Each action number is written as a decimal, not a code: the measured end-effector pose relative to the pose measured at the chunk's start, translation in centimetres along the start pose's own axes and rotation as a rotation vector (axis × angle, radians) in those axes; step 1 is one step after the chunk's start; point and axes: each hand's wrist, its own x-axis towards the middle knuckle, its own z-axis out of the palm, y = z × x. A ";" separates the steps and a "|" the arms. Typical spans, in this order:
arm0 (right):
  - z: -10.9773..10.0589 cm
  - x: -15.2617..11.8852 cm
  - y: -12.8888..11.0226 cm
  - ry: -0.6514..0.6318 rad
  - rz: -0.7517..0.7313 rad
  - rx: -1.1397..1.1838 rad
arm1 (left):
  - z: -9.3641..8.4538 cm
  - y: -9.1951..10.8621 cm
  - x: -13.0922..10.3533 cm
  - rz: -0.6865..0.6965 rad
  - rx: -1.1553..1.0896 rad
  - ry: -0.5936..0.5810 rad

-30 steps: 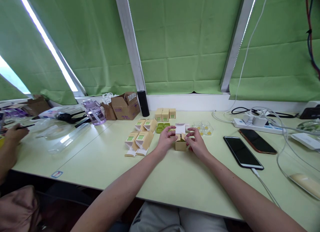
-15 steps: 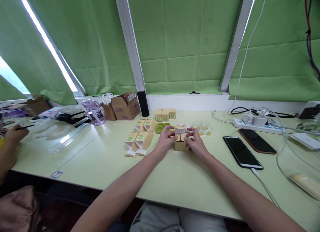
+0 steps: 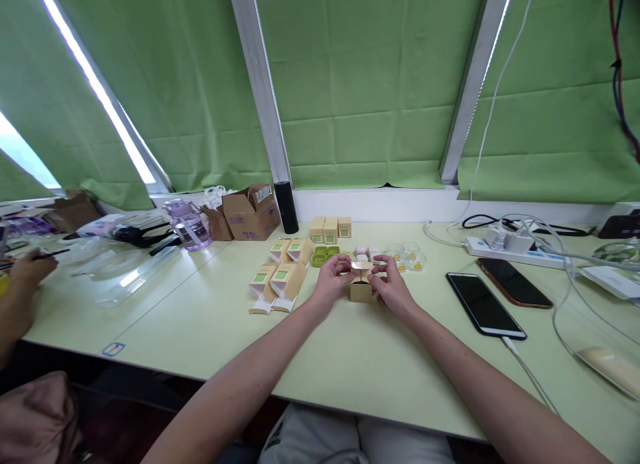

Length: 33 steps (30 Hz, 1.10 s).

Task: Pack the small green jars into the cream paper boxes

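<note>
A small kraft box (image 3: 361, 292) stands on the table between my hands, its top flap folding down. My left hand (image 3: 332, 277) grips the box's left side near the flap. On the right side, my right hand (image 3: 392, 284) holds it with bent fingers. Behind the box are pale pink pieces (image 3: 364, 253), a green tray (image 3: 324, 253) and clear cups with yellow bits (image 3: 407, 256). Several kraft boxes with green labels and open flaps (image 3: 284, 281) lie to the left. Further back, closed kraft boxes (image 3: 330, 231) stand in a row.
Two phones (image 3: 485, 304) (image 3: 515, 282), a power strip (image 3: 520, 249), cables and a mouse (image 3: 611, 367) are on the right. Left are a cardboard box (image 3: 251, 214), black cylinder (image 3: 286, 208), purple bottle (image 3: 187, 225) and another person's hand (image 3: 31, 271).
The box's top flap has tilted down and lower, so the pink pieces behind it show more. My hands have hardly moved.
</note>
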 end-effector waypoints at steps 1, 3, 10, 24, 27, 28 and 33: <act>0.0 0.0 0.1 -0.001 -0.006 0.001 | 0.0 0.1 0.0 0.005 -0.003 -0.006; 0.0 0.1 0.2 -0.004 -0.014 -0.001 | 0.1 0.3 -0.1 0.016 -0.009 -0.023; 0.0 0.1 0.3 0.017 -0.034 -0.011 | 0.3 0.6 -0.3 0.029 -0.002 -0.038; -0.8 -1.9 -2.0 0.091 -0.499 -0.307 | 0.1 0.4 -0.3 0.017 -0.002 -0.040; -0.9 -1.8 -1.7 0.082 -0.523 -0.378 | 0.0 0.3 -0.3 0.004 -0.020 -0.050; -0.9 -1.7 -1.6 0.081 -0.526 -0.394 | -0.1 0.3 -0.3 0.003 -0.026 -0.054; -0.9 -1.7 -1.4 0.075 -0.545 -0.418 | -0.2 0.4 -0.4 0.018 0.009 -0.027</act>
